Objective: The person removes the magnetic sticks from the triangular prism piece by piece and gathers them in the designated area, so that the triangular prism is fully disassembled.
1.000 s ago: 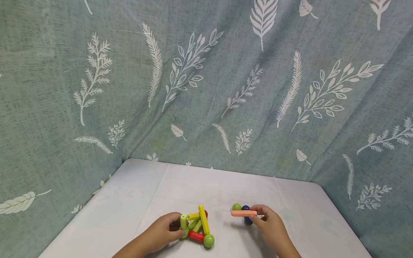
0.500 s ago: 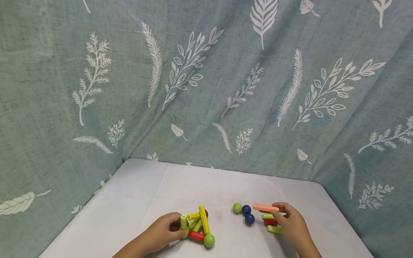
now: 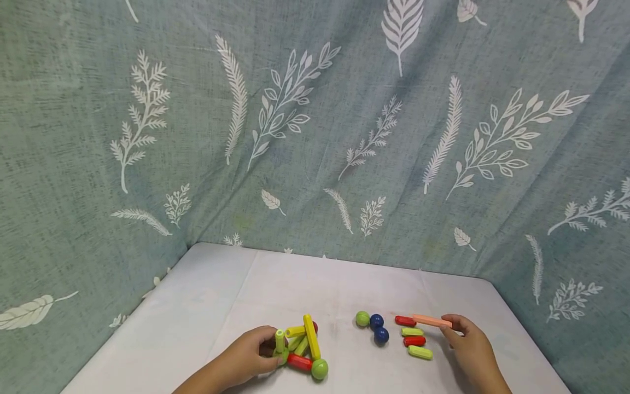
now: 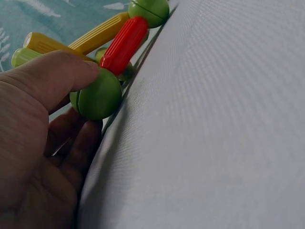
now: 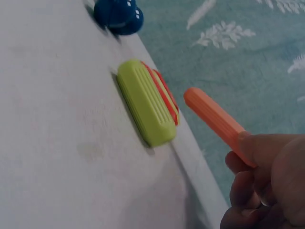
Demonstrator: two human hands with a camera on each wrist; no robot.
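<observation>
My left hand grips a green ball at the near left corner of a structure of rods and balls. From that ball a red rod leads to another green ball, and a light green rod stands up. A long yellow rod slants across the structure's right side. Between thumb and fingers, my right hand pinches an orange rod by one end, above the table. In the head view its free end overlaps a loose red rod; whether they touch I cannot tell.
Beside the right hand lie a second red rod and two light green rods, the nearest in front. Left of them sit two blue balls and a green ball. Leaf-patterned cloth walls the white table.
My right hand has carried the orange rod rightward, from above the blue balls to beyond the loose short rods, uncovering them. The left hand and the structure stay in place.
</observation>
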